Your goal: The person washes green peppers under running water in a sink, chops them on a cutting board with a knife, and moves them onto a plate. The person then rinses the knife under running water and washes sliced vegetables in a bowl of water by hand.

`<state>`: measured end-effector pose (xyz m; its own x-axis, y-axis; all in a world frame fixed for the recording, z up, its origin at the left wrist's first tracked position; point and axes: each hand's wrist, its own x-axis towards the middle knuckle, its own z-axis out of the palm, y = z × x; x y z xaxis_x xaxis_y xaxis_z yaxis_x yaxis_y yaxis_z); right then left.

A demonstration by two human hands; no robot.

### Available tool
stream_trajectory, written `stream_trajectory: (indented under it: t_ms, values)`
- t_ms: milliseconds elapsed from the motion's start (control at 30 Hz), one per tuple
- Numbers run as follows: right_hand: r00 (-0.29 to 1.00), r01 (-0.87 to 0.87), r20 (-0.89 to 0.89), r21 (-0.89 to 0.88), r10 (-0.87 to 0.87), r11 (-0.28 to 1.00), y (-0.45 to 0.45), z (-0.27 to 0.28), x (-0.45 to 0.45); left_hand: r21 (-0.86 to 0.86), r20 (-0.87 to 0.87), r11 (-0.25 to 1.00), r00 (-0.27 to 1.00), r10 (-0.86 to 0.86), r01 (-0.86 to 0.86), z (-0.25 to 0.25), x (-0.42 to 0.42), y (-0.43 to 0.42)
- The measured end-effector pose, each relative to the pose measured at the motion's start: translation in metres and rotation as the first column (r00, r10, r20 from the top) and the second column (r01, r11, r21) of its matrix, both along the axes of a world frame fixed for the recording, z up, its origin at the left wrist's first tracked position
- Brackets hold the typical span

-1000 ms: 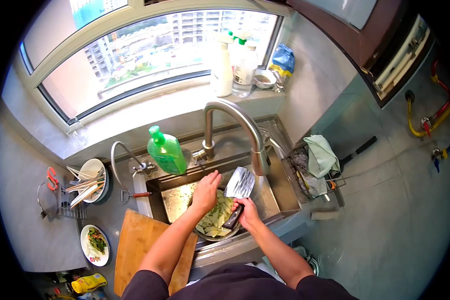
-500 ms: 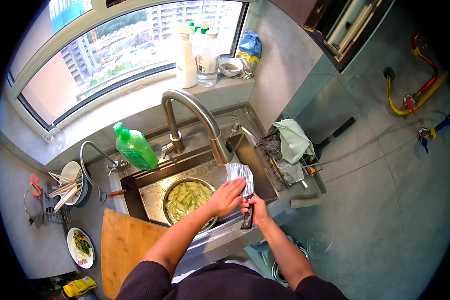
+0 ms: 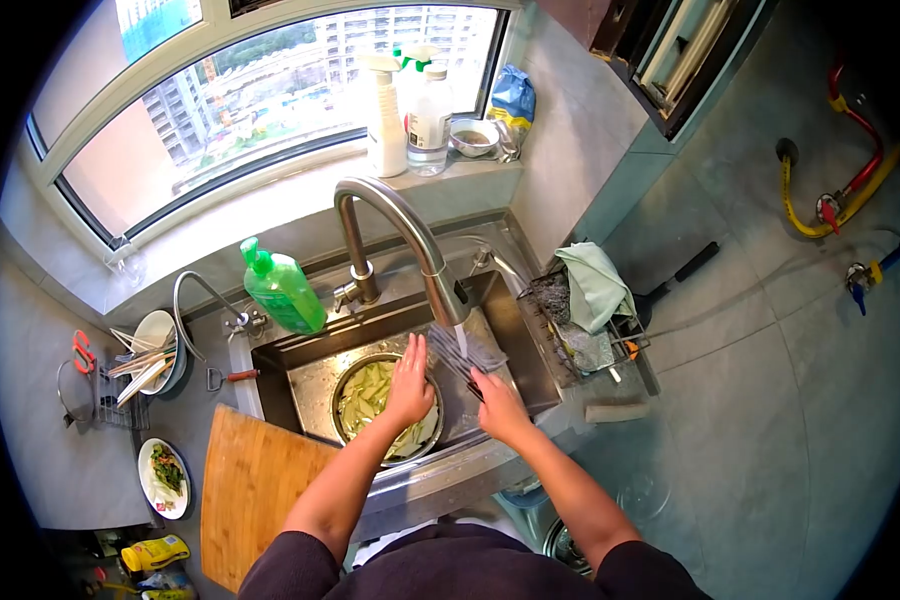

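Note:
My right hand grips the dark handle of a wide-bladed knife, whose blade is under the faucet and blurred by motion. A stream of water falls from the spout onto it. My left hand is held up beside the blade, fingers stretched out and holding nothing, over the right side of a round metal bowl. In the bowl lie pale green slices, partly hidden by that hand. The bowl rests in the metal sink.
A wooden cutting board overlaps the sink's left front corner. Green soap bottle stands behind the sink. Left are a bowl with chopsticks and a plate of food; right, a wire rack with a cloth.
My left hand has come off the blade and moved left over the bowl. The knife has tilted left beneath the spout, with my right hand still around its handle.

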<state>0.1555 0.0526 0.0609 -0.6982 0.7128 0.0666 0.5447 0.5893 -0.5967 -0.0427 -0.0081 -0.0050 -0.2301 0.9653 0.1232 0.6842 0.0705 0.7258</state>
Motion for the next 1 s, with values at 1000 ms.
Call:
stream_trajectory:
  t_ms: [1000]
  values:
    - [0.992, -0.083, 0.112, 0.228, 0.059, 0.970, -0.007, 0.019, 0.013, -0.157, -0.305, 0.978, 0.936, -0.177, 0.134, 0.027, -0.011, 0.027]
